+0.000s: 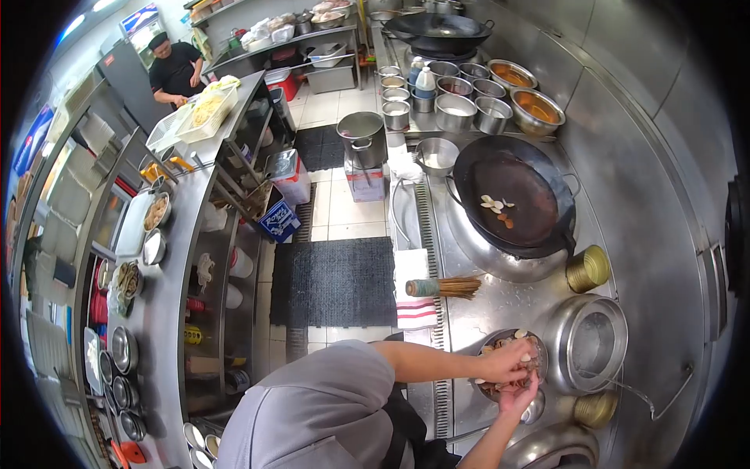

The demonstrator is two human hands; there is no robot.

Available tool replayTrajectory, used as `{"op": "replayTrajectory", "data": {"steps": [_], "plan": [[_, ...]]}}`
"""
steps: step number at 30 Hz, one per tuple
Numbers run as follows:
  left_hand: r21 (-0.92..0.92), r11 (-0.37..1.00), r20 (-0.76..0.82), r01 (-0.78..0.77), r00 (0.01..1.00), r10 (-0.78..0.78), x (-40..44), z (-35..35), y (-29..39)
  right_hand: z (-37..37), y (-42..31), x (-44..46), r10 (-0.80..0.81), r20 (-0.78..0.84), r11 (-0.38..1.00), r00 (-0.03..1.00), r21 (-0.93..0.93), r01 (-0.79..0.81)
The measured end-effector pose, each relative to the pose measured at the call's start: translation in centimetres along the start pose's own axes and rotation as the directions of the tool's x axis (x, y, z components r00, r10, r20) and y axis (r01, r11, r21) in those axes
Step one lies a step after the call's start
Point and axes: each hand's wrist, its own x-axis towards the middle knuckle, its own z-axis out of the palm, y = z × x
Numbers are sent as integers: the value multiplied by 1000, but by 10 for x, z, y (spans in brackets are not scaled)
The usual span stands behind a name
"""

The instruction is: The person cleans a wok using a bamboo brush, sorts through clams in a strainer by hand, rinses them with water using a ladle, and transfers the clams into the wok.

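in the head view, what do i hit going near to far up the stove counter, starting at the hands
right hand and left hand at some food pieces → stick brush → wok with pale and orange slices → metal containers → far wok

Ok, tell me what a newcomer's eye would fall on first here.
Probably the big black wok right of centre, with a few pale and orange slices in it. Next, below it, the left hand and right hand close together over food pieces. Then the bristly brush between them and the floor mat.
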Motion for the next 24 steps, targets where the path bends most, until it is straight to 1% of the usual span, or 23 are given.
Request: {"op": "replayTrajectory", "data": {"steps": [1,2,3,4,6,8,9,11,12,15,17,18,19,20,21,22,23,24], "plan": [[-76,983,-116,168,978,-176,2,-1,1,0,-1,3,7,-50,999,999,38,-5],[-237,918,-82,319,934,-346,6,-4,2,1,-1,7,6,-4,1000,1000,26,-6],[-387,802,-21,454,866,-500,11,-5,4,0,0,10,6,42,1000,999,13,-7],[-519,644,64,561,777,-626,17,-3,4,1,1,12,7,88,1000,996,0,-7],[-612,391,315,687,666,-676,18,9,-22,5,1,15,12,136,999,991,-32,-8],[-686,126,471,717,569,-674,21,-7,-2,4,5,23,-8,216,999,976,-45,18],[-809,54,467,586,695,-547,15,46,-70,12,6,21,-21,211,998,977,-58,34],[-809,62,428,584,659,-618,19,34,-48,33,5,12,-51,197,994,979,-84,69],[-808,71,406,584,641,-651,22,27,-40,29,5,15,-48,177,994,983,-91,65],[-870,182,284,458,767,-575,29,33,-49,10,2,32,-35,105,989,994,-139,49],[-807,212,299,551,692,-657,33,14,-32,-10,4,41,-46,24,982,999,-181,50],[-757,213,335,618,646,-686,36,4,-20,-12,6,40,-98,18,958,995,-269,99],[-820,203,330,535,732,-596,33,9,-35,2,5,35,-165,-11,923,986,-355,150],[-873,152,338,464,799,-498,29,17,-53,7,1,29,-158,5,909,987,-391,147],[-872,70,369,485,743,-559,26,24,-68,7,1,28,-194,45,907,980,-373,197],[-871,-56,468,488,791,-395,32,-9,-31,28,-4,16,-188,-49,922,981,-354,159],[-868,-113,457,483,691,-559,35,-1,-35,17,-6,19,-216,-21,920,976,-338,197],[-859,-71,454,507,689,-564,40,-15,-22,23,-10,13,-223,-28,931,975,-302,204]]}}
